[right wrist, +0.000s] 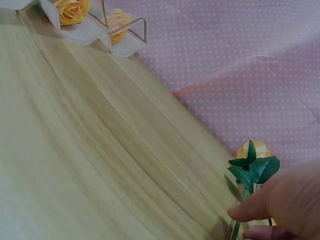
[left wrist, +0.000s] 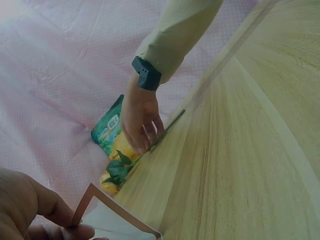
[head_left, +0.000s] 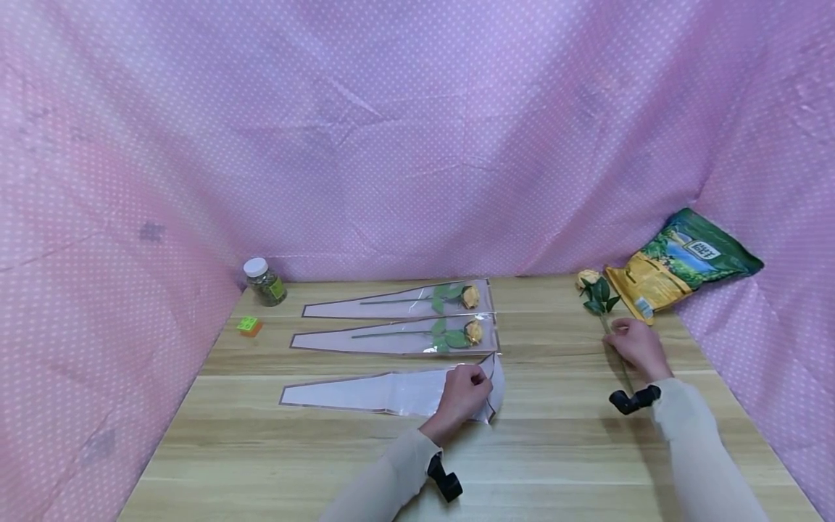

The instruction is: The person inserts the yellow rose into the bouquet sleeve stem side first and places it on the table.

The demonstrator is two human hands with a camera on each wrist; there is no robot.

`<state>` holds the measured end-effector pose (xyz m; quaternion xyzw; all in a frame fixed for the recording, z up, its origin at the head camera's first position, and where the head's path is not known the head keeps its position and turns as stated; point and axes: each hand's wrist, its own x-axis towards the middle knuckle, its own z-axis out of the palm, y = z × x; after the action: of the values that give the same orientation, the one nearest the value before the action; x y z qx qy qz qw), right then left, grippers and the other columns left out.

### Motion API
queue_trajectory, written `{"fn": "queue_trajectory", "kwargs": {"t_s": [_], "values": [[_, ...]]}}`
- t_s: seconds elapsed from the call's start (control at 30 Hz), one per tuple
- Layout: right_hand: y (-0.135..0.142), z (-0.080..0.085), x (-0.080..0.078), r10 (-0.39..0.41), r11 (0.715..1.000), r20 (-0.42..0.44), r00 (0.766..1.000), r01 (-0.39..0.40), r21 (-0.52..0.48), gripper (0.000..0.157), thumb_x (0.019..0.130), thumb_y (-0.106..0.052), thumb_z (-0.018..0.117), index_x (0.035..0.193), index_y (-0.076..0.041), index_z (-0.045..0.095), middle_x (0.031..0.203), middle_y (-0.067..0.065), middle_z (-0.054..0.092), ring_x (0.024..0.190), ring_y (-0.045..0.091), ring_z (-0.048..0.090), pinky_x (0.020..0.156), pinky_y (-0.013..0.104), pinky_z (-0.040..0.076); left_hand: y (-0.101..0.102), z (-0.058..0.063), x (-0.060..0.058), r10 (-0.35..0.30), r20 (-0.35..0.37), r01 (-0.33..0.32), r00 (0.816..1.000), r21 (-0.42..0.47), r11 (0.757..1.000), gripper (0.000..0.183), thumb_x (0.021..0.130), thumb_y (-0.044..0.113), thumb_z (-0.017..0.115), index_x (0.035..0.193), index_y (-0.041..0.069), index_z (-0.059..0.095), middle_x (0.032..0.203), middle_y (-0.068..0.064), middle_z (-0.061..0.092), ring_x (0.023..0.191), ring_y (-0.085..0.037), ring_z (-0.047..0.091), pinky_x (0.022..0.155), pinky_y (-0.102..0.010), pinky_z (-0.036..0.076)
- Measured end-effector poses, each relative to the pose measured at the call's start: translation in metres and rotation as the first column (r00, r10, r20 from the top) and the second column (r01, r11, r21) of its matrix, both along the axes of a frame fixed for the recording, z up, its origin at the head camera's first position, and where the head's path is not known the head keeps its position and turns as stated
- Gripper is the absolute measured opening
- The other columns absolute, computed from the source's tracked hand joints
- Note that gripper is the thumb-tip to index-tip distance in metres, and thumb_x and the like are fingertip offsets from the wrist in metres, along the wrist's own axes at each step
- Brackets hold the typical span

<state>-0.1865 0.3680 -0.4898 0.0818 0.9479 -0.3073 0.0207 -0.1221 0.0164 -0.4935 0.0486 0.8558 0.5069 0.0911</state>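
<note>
My left hand point(head_left: 464, 394) pinches the wide right-hand end of a clear flower sleeve point(head_left: 339, 393) with a dark border. In the left wrist view the sleeve's brown-edged corner point(left wrist: 107, 202) stands up between thumb and fingers. At the right of the table my right hand point(head_left: 638, 344) grips the green stem of a yellow rose point(head_left: 588, 278), whose bloom points toward the back curtain. Its dark green leaves point(right wrist: 257, 167) lie just beyond the fingers in the right wrist view. Two more sleeves lie behind, each holding a yellow rose point(head_left: 470, 296) point(head_left: 473, 332).
A green and yellow bag point(head_left: 694, 254) leans at the back right, close to the held rose. At the back left stand a white-capped jar point(head_left: 265, 283) and a small orange and green block point(head_left: 249, 326). Pink dotted curtain point(head_left: 391, 181) surrounds the wooden table point(head_left: 261, 464).
</note>
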Motion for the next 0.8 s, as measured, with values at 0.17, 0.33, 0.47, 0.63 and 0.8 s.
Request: {"fn": "queue_trajectory", "kwargs": {"t_s": [0.17,0.33,0.47,0.63,0.8], "values": [[0.0005,0.0002,-0.0057,0.014,1.000,0.019,1.000,-0.014,0.022,0.047,0.091,-0.020,0.062,0.126,0.011,0.058,0.124,0.035,0.061,0.081,0.029,0.061,0.061,0.029,0.044,0.0000,-0.0016,-0.0009,0.001,-0.005,-0.001,1.000,-0.011,1.000,0.014,0.085,0.007,0.063,0.073,0.006,0.069,0.067,0.002,0.057,0.064,-0.008,0.049,0.058,-0.020,0.039],[0.0007,-0.0001,-0.0086,0.019,0.999,0.054,0.998,-0.021,0.038,0.043,0.090,-0.016,0.061,0.124,0.012,0.059,0.121,0.034,0.062,0.071,0.022,0.060,0.058,0.030,0.044,0.0006,-0.0041,-0.0010,0.006,-0.019,-0.006,1.000,-0.008,1.000,0.014,0.084,0.007,0.063,0.071,0.006,0.068,0.066,0.003,0.056,0.064,-0.007,0.049,0.057,-0.020,0.038],[0.0002,0.0004,-0.0097,0.018,1.000,0.073,0.997,-0.020,0.018,0.043,0.089,-0.013,0.059,0.123,0.013,0.058,0.114,0.033,0.064,0.061,0.017,0.058,0.054,0.031,0.046,0.0009,-0.0045,-0.0008,0.011,-0.020,-0.011,1.000,0.002,1.000,0.015,0.084,0.007,0.063,0.070,0.006,0.068,0.065,0.004,0.055,0.063,-0.007,0.048,0.057,-0.020,0.038],[0.0016,0.0004,-0.0093,0.023,0.997,0.064,0.998,-0.018,-0.073,0.037,0.087,-0.008,0.060,0.116,0.015,0.059,0.097,0.028,0.066,0.053,0.012,0.055,0.051,0.030,0.048,0.0010,-0.0051,-0.0010,0.013,-0.017,-0.013,1.000,-0.002,1.000,0.015,0.084,0.007,0.063,0.070,0.006,0.068,0.065,0.004,0.056,0.063,-0.007,0.048,0.056,-0.020,0.038],[0.0058,0.0001,-0.0078,0.010,0.966,0.110,0.994,0.019,-0.258,0.040,0.090,-0.004,0.059,0.122,0.018,0.052,0.086,0.011,0.063,0.055,0.008,0.054,0.052,0.028,0.051,0.0008,-0.0043,-0.0008,0.013,-0.008,-0.014,1.000,-0.012,1.000,0.016,0.084,0.007,0.063,0.070,0.006,0.068,0.065,0.004,0.056,0.063,-0.007,0.048,0.056,-0.019,0.038]]}}
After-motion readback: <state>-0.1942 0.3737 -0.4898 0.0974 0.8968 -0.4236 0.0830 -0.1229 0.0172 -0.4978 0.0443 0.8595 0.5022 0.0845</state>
